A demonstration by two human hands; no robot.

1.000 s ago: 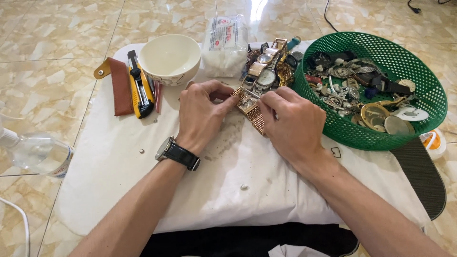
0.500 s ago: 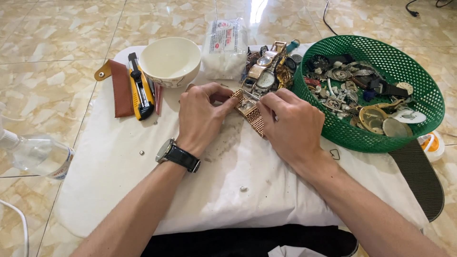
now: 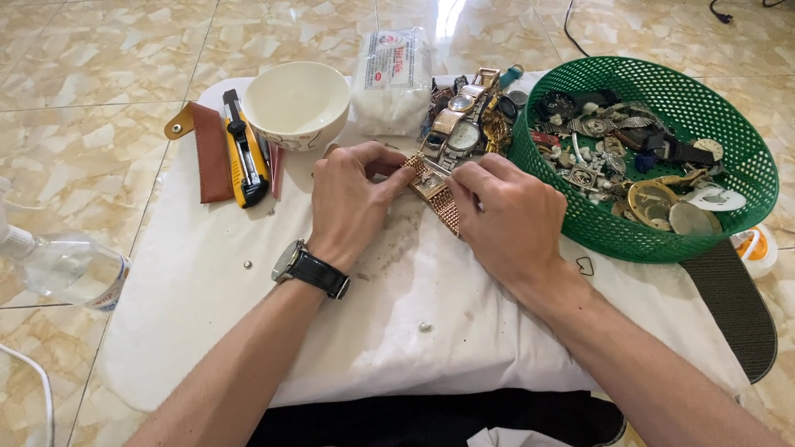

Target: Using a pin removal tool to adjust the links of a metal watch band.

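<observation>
Gold watch (image 3: 436, 189) with mesh band lies on the white cloth (image 3: 248, 331), pinched between left hand (image 3: 352, 199) and right hand (image 3: 507, 217), fingers curled on it. Watch pile (image 3: 464, 124) sits just behind; green basket (image 3: 745, 149) to the right, white bowl (image 3: 296, 103) to the left.

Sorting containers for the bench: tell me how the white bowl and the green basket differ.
The white bowl is solid-walled, smaller and looks empty; the green basket is perforated mesh, wider, and holds watch parts and dials. The bowl stands beyond the left hand, the basket beside the right hand. Both are round and open-topped.
</observation>
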